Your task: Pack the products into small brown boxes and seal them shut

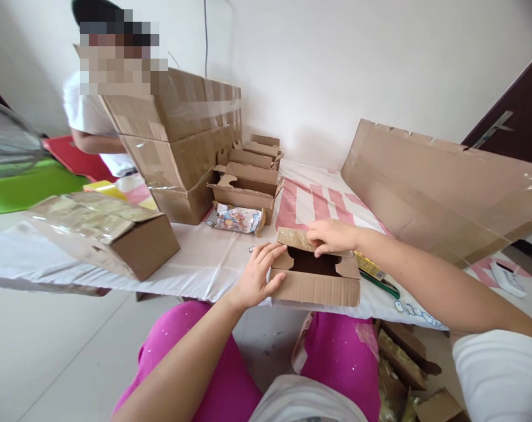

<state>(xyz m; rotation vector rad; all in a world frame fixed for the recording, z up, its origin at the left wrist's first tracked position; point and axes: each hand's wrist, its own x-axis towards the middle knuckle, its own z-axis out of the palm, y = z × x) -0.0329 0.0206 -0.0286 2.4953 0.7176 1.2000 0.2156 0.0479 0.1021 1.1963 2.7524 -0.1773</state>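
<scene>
A small cardboard box (316, 287) lies at the table's near edge in front of me, its top partly open and its inside dark. My left hand (261, 272) grips the box's left end, fingers along the side and thumb over the front corner. At the back edge, my right hand (334, 236) has curled fingers around the taped lid flap (292, 236). Just right of the box, partly under my right forearm, are a yellow printed packet (369, 266) and a green strap (386, 287).
Beyond stand several open cardboard boxes (244, 184) with a printed snack-like bag (237, 218) before them. Stacked cartons (187, 126) and a taped box (147, 246) are left, near a person (90, 111). A large cardboard panel (424, 181) leans right; discarded boxes (402, 357) lie below.
</scene>
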